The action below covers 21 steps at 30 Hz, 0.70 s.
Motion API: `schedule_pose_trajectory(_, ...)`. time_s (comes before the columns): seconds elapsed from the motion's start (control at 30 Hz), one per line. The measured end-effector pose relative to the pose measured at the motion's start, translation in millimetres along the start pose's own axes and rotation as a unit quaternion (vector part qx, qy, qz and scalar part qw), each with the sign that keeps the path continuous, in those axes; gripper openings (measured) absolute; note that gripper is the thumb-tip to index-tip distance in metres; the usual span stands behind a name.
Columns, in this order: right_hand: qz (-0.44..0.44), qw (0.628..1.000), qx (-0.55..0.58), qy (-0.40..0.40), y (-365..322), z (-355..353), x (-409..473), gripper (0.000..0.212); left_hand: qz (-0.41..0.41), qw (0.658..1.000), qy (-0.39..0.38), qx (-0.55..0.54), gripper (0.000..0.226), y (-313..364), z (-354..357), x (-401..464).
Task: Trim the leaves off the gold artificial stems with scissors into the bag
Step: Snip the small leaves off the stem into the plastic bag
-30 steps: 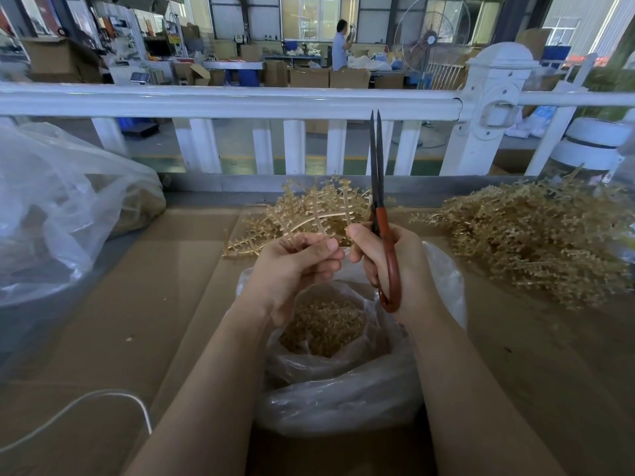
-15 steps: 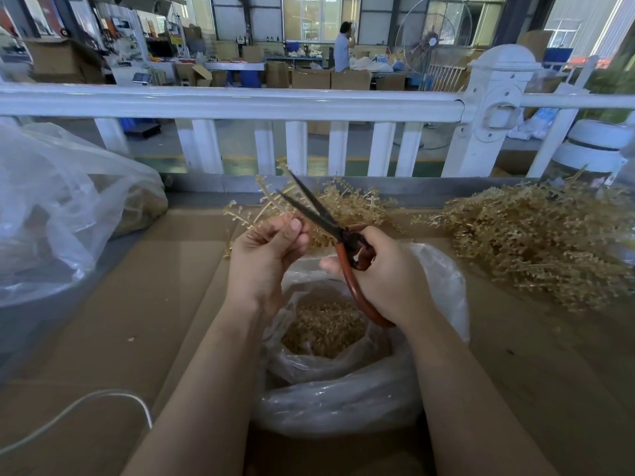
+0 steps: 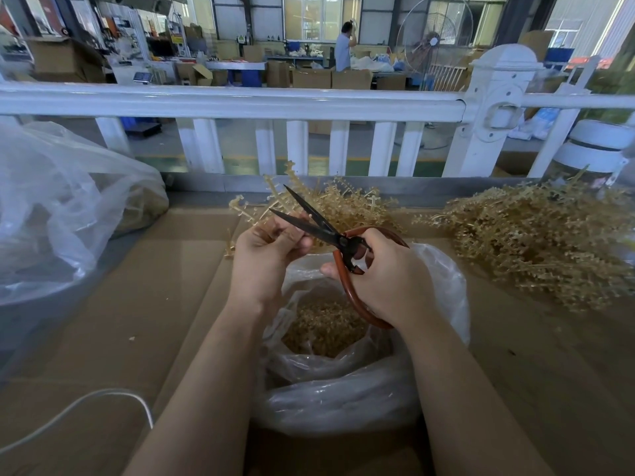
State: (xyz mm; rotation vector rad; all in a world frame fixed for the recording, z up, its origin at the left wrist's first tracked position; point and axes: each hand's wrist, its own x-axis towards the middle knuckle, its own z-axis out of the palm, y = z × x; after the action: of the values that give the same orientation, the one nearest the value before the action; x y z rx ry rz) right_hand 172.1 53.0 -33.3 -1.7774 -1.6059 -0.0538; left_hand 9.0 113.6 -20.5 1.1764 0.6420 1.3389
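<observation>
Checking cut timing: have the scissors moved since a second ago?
Yes. The scissors have tipped from upright, tips at the white railing, to slanting left with blades parted, tips now below it beside the left hand.

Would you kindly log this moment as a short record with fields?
left hand: holds a gold stem above the bag
right hand: grips the scissors, blades open beside the stem
bag: open under both hands, gold trimmings inside
pile: gold stems on the table, right of the bag
far left: a larger clear bag
</observation>
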Motion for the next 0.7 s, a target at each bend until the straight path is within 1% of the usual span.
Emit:
schedule_pose_trajectory(0.27,0.017,1.0,-0.016,0.007,1.4,2.4,1.5,0.064,0.005,1.0,-0.003,-0.012,0.036,0.4,-1.1,-0.1)
schedule_pose_trajectory(0.4,0.016,1.0,-0.008,0.014,1.6,2.9,1.4,0.061,-0.003,1.0,-0.004,-0.03,0.013,2.0,-0.8,-1.1)
schedule_pose_trajectory(0.47,0.014,1.0,-0.004,0.019,0.9,2.6,1.0,0.062,-0.007,0.999,-0.005,-0.034,0.006,1.6,-1.6,-0.6)
schedule_pose_trajectory(0.57,0.006,1.0,0.001,0.024,0.3,2.0,-0.1,0.065,-0.007,0.999,-0.002,-0.036,0.004,0.8,-1.8,0.4)
schedule_pose_trajectory(0.7,0.003,1.0,0.001,0.021,0.8,1.7,-0.1,0.065,-0.008,1.0,0.004,-0.03,0.011,1.1,-1.4,0.7)
